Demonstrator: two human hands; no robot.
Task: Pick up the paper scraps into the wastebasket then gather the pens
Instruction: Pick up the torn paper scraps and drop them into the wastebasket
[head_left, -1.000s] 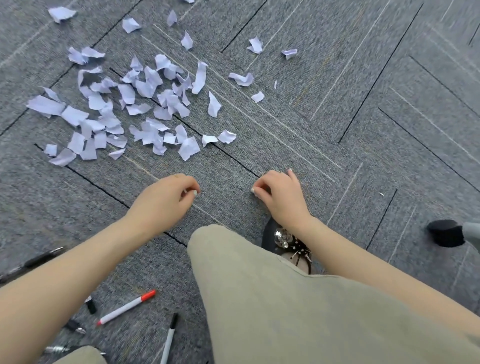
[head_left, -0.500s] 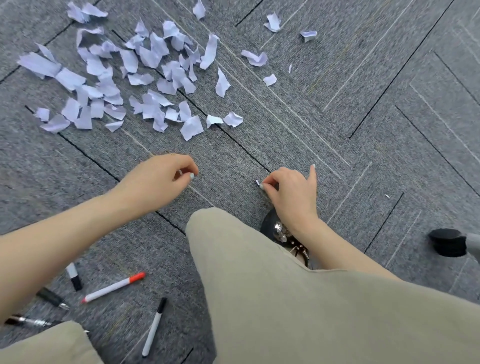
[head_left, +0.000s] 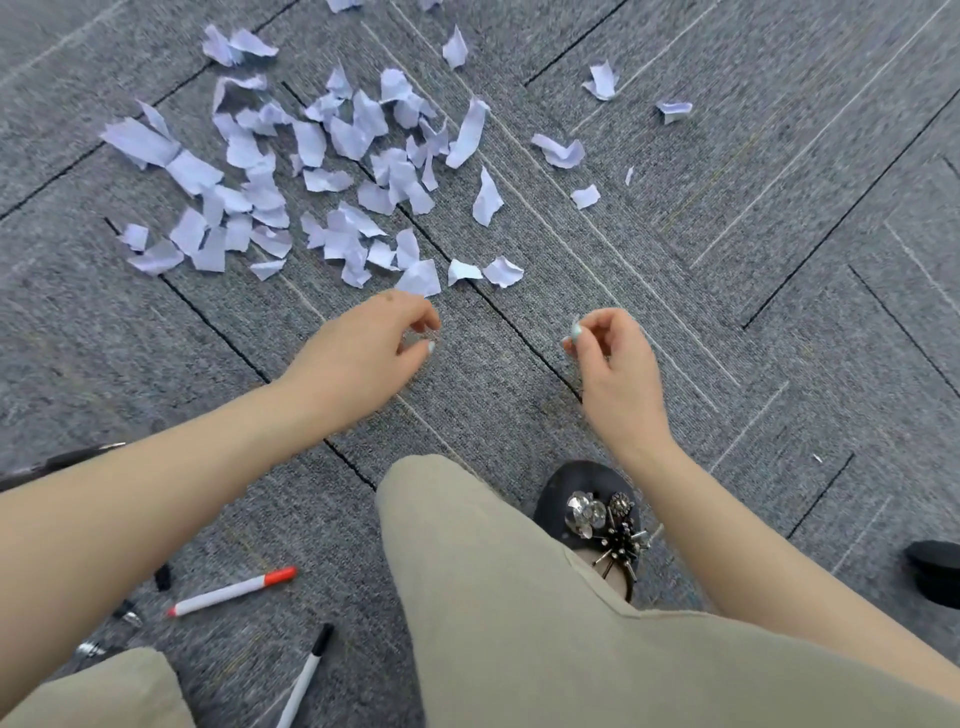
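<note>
Bare carpet (head_left: 727, 260) separates the hands; right hand (head_left: 613, 358) pinches a tiny scrap (head_left: 575, 328); left hand's (head_left: 363, 353) grip curled, contents unclear.

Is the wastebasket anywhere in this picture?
No, only the carpet, paper scraps, pens and both hands show.

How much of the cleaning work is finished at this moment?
Nothing looks finished. In hand: the right hand pinches one tiny scrap; the left hand reaches toward the pile of paper scraps. Left: nearly all the paper, then the pens, including the red-capped pen. No wastebasket is in view.
</note>
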